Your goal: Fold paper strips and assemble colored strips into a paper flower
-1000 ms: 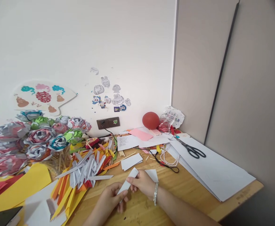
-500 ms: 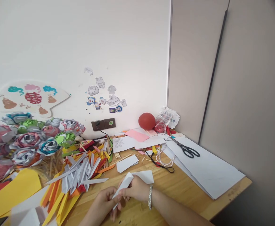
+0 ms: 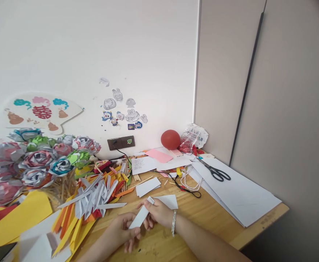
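A narrow folded strip of white paper [image 3: 139, 217] is held slantwise between both hands above the wooden table. My left hand [image 3: 123, 230] pinches its lower end, the thumb lying on top. Near the upper end, my right hand [image 3: 157, 211] grips the strip with thumb and fingers, and a beaded bracelet circles that wrist. Behind the right hand lies a white paper piece [image 3: 169, 201], partly covered by it. Small white sheets [image 3: 148, 186] rest on the table just beyond the hands.
Folded white strips [image 3: 95, 198] and yellow-orange strips [image 3: 73, 233] are heaped at left, beside paper flowers [image 3: 39, 159]. Black scissors [image 3: 216, 173] lie on large white sheets [image 3: 241, 196] at right. A red balloon [image 3: 170, 139] and pearl strings [image 3: 186, 183] are farther back.
My left hand has shifted slightly down and left towards the strip's lower end. My right thumb now lies near its upper end, and more of the paper's face shows.
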`<state>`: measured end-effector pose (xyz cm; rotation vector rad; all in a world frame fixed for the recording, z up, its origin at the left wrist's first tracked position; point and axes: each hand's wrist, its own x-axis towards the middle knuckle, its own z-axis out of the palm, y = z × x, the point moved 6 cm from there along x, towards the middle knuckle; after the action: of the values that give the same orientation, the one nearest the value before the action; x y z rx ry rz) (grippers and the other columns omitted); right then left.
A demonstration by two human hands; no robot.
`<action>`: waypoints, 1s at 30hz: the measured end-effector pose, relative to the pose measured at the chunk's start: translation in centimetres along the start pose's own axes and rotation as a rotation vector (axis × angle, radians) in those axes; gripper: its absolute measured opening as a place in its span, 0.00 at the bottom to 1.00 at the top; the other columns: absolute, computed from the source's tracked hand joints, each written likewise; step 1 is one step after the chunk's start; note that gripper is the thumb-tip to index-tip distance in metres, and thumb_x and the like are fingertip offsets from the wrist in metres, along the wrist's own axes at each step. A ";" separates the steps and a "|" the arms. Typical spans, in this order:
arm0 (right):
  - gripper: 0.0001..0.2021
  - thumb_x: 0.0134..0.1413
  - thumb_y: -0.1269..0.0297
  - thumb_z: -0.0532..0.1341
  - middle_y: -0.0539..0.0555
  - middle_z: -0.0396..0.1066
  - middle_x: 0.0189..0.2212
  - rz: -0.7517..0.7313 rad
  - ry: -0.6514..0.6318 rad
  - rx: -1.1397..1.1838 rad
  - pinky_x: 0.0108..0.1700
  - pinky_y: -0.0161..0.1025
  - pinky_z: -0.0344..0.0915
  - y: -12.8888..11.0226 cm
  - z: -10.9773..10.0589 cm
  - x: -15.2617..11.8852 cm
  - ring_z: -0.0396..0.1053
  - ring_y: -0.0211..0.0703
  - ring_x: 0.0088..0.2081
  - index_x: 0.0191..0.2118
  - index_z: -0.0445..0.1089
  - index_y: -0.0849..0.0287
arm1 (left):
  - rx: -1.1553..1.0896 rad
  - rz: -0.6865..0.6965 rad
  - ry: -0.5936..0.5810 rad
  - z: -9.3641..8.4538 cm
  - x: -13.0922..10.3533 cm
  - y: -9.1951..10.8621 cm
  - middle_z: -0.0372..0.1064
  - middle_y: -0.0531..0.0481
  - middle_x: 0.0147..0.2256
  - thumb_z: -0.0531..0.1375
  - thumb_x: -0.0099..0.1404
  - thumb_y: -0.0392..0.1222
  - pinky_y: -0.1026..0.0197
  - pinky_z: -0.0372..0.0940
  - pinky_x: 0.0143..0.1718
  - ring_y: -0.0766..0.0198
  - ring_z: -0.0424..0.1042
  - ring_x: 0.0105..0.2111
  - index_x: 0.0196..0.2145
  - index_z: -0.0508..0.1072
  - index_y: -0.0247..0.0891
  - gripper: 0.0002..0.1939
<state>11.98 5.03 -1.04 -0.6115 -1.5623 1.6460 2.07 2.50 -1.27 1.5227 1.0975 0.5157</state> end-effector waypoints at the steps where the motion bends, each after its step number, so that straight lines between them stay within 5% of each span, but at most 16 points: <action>1: 0.33 0.46 0.37 0.46 0.45 0.62 0.11 0.005 0.002 0.015 0.13 0.27 0.50 0.0 0.0 0.0 0.56 0.30 0.10 0.41 0.63 0.65 | 0.001 0.006 -0.006 0.0 0.0 0.1 0.71 0.53 0.21 0.62 0.46 0.57 0.70 0.55 0.12 0.70 0.66 0.12 0.27 0.64 0.36 0.21; 17: 0.38 0.44 0.33 0.41 0.49 0.62 0.10 0.022 0.108 0.029 0.14 0.30 0.53 -1.4 -0.6 -0.7 0.57 0.32 0.11 0.33 0.67 0.68 | -0.037 0.031 -0.024 0.3 -1.0 0.6 0.59 0.62 0.11 0.56 0.54 0.58 0.71 0.43 0.08 0.76 0.50 0.07 0.27 0.64 0.36 0.19; 24: 0.26 0.46 0.39 0.50 0.46 0.61 0.11 0.010 0.196 -0.207 0.15 0.28 0.48 -1.3 -2.1 -0.8 0.54 0.29 0.11 0.22 0.61 0.62 | -0.016 0.018 0.006 -0.4 -1.2 0.6 0.56 0.63 0.10 0.55 0.54 0.58 0.70 0.39 0.10 0.77 0.47 0.07 0.25 0.63 0.37 0.19; 30: 0.23 0.48 0.43 0.52 0.45 0.61 0.11 -0.013 0.233 -0.199 0.15 0.28 0.47 -1.3 -2.5 -0.9 0.53 0.28 0.12 0.22 0.59 0.61 | -0.027 0.013 0.021 -1.1 -1.4 0.9 0.57 0.63 0.11 0.56 0.52 0.58 0.70 0.40 0.11 0.76 0.48 0.08 0.25 0.63 0.37 0.19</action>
<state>14.74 5.76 -0.22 -0.8637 -1.5634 1.3647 0.85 1.96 0.24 1.5047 1.0935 0.5539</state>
